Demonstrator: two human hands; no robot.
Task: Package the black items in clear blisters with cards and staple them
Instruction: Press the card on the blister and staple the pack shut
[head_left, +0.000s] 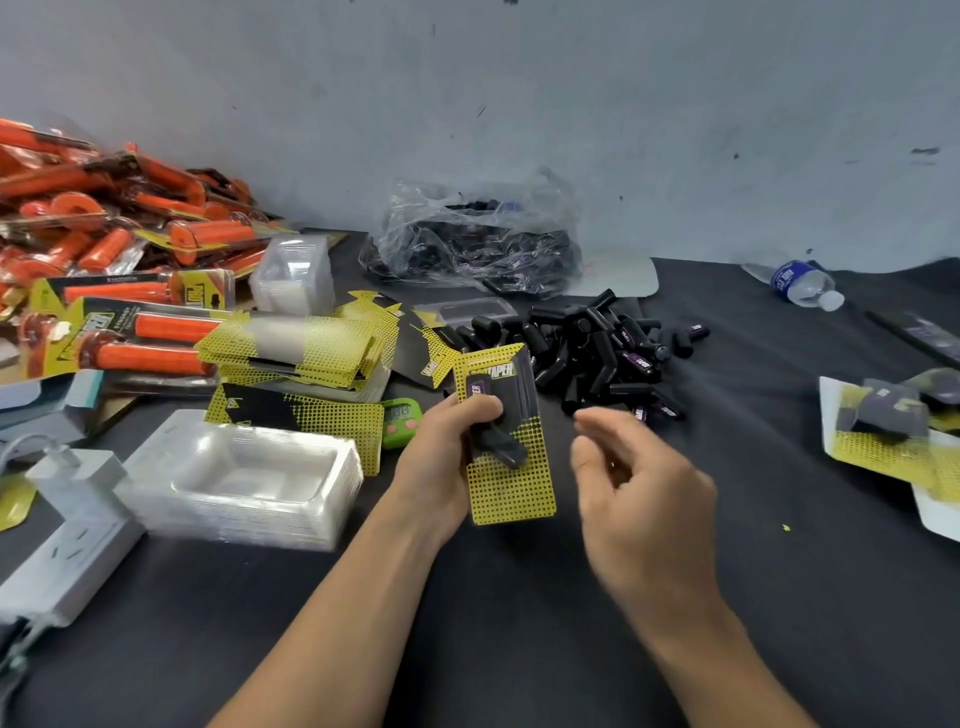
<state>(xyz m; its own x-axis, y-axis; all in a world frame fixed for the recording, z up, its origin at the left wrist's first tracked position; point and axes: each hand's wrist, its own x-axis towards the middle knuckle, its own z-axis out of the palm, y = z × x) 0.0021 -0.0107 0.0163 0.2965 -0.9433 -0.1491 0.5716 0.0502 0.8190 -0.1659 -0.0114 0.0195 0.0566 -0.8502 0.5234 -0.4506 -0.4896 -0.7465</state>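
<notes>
Head view: left hand (447, 447) clamping yellow card (511, 467) and black item (498, 441) together, thumb pinning them steady; right hand (639, 478) loose, empty, fingers half curled, apparently free for stapling.

Blister pack, card and loose stock

A yellow dotted card (511, 478) in a clear blister is standing upright, carrying black items (498, 441); loose black pieces (587, 353) are lying piled behind it.

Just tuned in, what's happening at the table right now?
A person is packaging small black grips. The left hand holds a yellow dotted card with a black item pressed against it under the thumb. The right hand hovers beside it, empty and blurred. The loose black pile lies just behind, a stack of clear blisters to the left, finished packs on the right.
</notes>
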